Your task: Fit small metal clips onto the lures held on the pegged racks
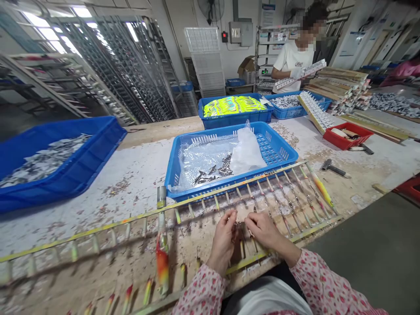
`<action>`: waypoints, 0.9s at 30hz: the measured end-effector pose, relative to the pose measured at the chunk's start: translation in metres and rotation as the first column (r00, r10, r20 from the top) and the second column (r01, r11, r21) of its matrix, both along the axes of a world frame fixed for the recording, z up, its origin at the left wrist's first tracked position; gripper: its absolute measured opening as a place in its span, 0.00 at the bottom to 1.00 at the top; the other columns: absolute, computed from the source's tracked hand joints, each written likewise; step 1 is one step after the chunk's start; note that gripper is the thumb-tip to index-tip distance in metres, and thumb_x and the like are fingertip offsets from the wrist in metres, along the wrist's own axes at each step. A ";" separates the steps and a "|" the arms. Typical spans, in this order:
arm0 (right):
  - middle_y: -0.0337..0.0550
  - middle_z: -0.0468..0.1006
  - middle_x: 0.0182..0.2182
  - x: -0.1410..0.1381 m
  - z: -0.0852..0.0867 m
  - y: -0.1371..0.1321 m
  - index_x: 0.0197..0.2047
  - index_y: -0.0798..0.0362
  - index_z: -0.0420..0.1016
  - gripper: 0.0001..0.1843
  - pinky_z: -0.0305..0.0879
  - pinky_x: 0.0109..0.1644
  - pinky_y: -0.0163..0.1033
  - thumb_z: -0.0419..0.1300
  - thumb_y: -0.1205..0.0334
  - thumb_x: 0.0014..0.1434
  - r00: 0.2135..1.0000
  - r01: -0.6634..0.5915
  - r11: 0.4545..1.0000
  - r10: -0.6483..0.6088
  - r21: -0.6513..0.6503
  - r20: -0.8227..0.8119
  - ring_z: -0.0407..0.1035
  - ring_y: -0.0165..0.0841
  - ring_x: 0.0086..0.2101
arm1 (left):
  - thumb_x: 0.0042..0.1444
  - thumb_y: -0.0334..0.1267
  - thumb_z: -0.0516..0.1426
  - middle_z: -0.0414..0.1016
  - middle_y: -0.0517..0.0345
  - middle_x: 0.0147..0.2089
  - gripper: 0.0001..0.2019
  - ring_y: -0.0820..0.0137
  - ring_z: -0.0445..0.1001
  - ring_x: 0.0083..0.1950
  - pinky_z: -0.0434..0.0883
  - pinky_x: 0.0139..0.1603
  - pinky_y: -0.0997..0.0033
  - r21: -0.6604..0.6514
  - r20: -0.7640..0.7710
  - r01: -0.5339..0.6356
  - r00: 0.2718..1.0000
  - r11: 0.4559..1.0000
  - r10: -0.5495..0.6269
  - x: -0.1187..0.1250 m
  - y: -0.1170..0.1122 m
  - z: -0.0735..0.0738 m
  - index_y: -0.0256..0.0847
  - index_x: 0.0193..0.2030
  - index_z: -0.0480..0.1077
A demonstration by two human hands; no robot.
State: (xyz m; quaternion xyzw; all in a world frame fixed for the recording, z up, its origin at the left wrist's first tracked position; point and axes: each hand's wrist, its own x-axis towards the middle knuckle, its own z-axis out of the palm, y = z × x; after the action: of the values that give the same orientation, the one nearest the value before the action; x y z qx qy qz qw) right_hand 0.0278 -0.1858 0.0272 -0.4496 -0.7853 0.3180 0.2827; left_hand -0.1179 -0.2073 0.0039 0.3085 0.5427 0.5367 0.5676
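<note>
My left hand [223, 241] and my right hand [263, 229] are close together over a long ladder-like frame, each with fingers pinched. What they grip is too small and hidden to name. Along the frame's far yellow strip [193, 200] and near yellow strip [246, 261] stand several small painted pegs [216, 202]. On the right, dark metal pieces [291, 205] link pegs of the two strips. A thick paint-stained bar [162, 258] crosses the frame left of my hands. Beyond it, a blue basket [288, 154] holds a clear plastic bag [210, 153] with small dark pieces [213, 170].
A large blue bin [70, 186] with grey-white pieces stands left. Behind are a basket of bright yellow items [231, 106] and another blue basket [323, 105]. A hammer [334, 168] and red tray [348, 135] lie right. A person [297, 57] stands at the back holding a white strip.
</note>
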 end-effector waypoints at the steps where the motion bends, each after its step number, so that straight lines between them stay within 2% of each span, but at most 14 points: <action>1: 0.34 0.62 0.16 0.001 0.000 0.002 0.19 0.54 0.61 0.19 0.46 0.27 0.33 0.48 0.64 0.62 1.000 0.010 1.000 -0.010 -0.004 0.000 0.57 0.25 0.21 | 0.49 0.49 0.61 0.68 0.62 0.28 0.16 0.75 0.65 0.25 0.64 0.25 0.77 0.032 -0.076 0.044 0.996 0.999 -0.041 -0.002 -0.002 0.003 0.40 0.38 0.70; 3: 0.34 0.61 0.16 0.001 0.000 0.006 0.19 0.55 0.61 0.18 0.45 0.26 0.33 0.49 0.65 0.61 1.000 0.005 1.000 -0.004 -0.008 0.010 0.56 0.25 0.21 | 0.47 0.44 0.63 0.69 0.60 0.28 0.12 0.73 0.67 0.28 0.64 0.29 0.74 0.138 -0.326 0.190 0.935 0.972 -0.136 -0.007 -0.005 0.011 0.39 0.36 0.73; 6: 0.34 0.62 0.16 0.001 -0.001 0.012 0.19 0.55 0.62 0.17 0.44 0.26 0.33 0.51 0.67 0.59 0.997 -0.032 0.999 0.033 -0.018 0.065 0.56 0.25 0.21 | 0.51 0.37 0.61 0.72 0.57 0.31 0.05 0.68 0.69 0.35 0.65 0.38 0.71 0.234 -0.684 0.422 0.712 0.876 -0.160 -0.014 -0.007 0.023 0.43 0.35 0.76; 7: 0.34 0.63 0.16 0.001 0.000 0.014 0.19 0.55 0.63 0.17 0.44 0.26 0.33 0.51 0.67 0.59 0.995 -0.054 0.998 0.056 -0.023 0.087 0.57 0.26 0.21 | 0.53 0.36 0.59 0.73 0.56 0.32 0.05 0.67 0.69 0.37 0.64 0.39 0.70 0.241 -0.741 0.468 0.655 0.851 -0.150 -0.016 -0.007 0.025 0.43 0.35 0.76; 9: 0.35 0.65 0.17 0.001 0.004 0.021 0.20 0.55 0.66 0.19 0.47 0.26 0.33 0.50 0.64 0.62 0.984 -0.137 0.990 0.140 -0.032 0.113 0.58 0.26 0.21 | 0.57 0.38 0.56 0.73 0.55 0.33 0.07 0.67 0.70 0.37 0.64 0.38 0.70 0.246 -0.791 0.510 0.596 0.824 -0.133 -0.021 -0.006 0.026 0.43 0.35 0.76; 11: 0.37 0.69 0.19 -0.001 0.011 0.031 0.23 0.55 0.69 0.21 0.51 0.29 0.32 0.48 0.60 0.65 0.977 -0.181 0.983 0.179 0.010 0.117 0.61 0.27 0.23 | 0.59 0.39 0.53 0.73 0.54 0.32 0.10 0.66 0.70 0.35 0.64 0.37 0.69 0.257 -0.802 0.481 0.590 0.838 -0.092 -0.024 -0.002 0.024 0.42 0.33 0.76; 13: 0.40 0.75 0.27 -0.005 0.019 0.045 0.31 0.56 0.73 0.17 0.57 0.35 0.33 0.48 0.60 0.66 0.985 -0.147 0.983 0.135 0.107 0.107 0.67 0.30 0.30 | 0.58 0.41 0.53 0.74 0.53 0.30 0.12 0.65 0.71 0.34 0.64 0.36 0.69 0.257 -0.793 0.402 0.607 0.879 -0.046 -0.026 0.002 0.019 0.40 0.30 0.75; 15: 0.46 0.77 0.38 -0.013 0.025 0.061 0.41 0.56 0.74 0.11 0.60 0.43 0.35 0.51 0.64 0.63 0.990 -0.093 0.978 0.071 0.189 0.120 0.69 0.33 0.39 | 0.57 0.42 0.54 0.76 0.53 0.32 0.11 0.63 0.72 0.35 0.65 0.37 0.67 0.237 -0.773 0.322 0.634 0.917 -0.023 -0.026 0.007 0.015 0.40 0.31 0.75; 17: 0.48 0.77 0.42 -0.022 0.027 0.075 0.45 0.56 0.74 0.12 0.60 0.48 0.37 0.54 0.70 0.60 0.982 -0.107 0.977 0.075 0.185 0.171 0.69 0.35 0.44 | 0.55 0.41 0.55 0.78 0.52 0.35 0.10 0.62 0.74 0.37 0.66 0.40 0.66 0.216 -0.751 0.268 0.660 0.939 -0.016 -0.024 0.012 0.011 0.40 0.34 0.76; 20: 0.42 0.79 0.34 -0.030 0.022 0.090 0.39 0.54 0.76 0.12 0.63 0.43 0.35 0.55 0.73 0.55 0.981 -0.121 0.990 0.108 0.072 0.159 0.72 0.33 0.36 | 0.53 0.41 0.55 0.79 0.51 0.38 0.11 0.61 0.75 0.39 0.67 0.41 0.65 0.204 -0.733 0.233 0.680 0.951 -0.010 -0.020 0.016 0.008 0.40 0.38 0.76; 23: 0.36 0.76 0.23 -0.030 0.016 0.096 0.36 0.54 0.77 0.10 0.64 0.33 0.31 0.55 0.71 0.54 0.994 -0.111 0.991 0.111 -0.071 -0.001 0.69 0.27 0.23 | 0.54 0.42 0.54 0.79 0.52 0.36 0.12 0.62 0.74 0.37 0.66 0.40 0.66 0.215 -0.722 0.235 0.692 0.948 -0.007 -0.017 0.018 0.006 0.39 0.37 0.75; 25: 0.34 0.74 0.21 -0.027 0.014 0.096 0.37 0.55 0.77 0.10 0.62 0.29 0.30 0.56 0.70 0.54 0.992 -0.112 0.986 0.104 -0.124 -0.068 0.66 0.25 0.19 | 0.54 0.43 0.54 0.78 0.52 0.35 0.12 0.63 0.74 0.36 0.66 0.39 0.68 0.230 -0.717 0.241 0.697 0.943 -0.004 -0.015 0.018 0.006 0.39 0.35 0.75; 27: 0.35 0.75 0.21 -0.025 0.014 0.095 0.36 0.55 0.78 0.10 0.61 0.28 0.29 0.56 0.70 0.53 0.992 -0.108 0.986 0.098 -0.124 -0.082 0.66 0.25 0.18 | 0.54 0.42 0.54 0.77 0.53 0.33 0.11 0.64 0.73 0.35 0.65 0.38 0.69 0.239 -0.724 0.252 0.690 0.938 -0.001 -0.013 0.018 0.007 0.39 0.34 0.74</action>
State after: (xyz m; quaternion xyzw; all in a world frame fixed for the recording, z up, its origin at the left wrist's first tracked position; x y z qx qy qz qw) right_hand 0.0026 -0.0906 0.0408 -0.4134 -0.7742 0.3987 0.2659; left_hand -0.1305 -0.1896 0.0107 0.6169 0.6025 0.4145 0.2909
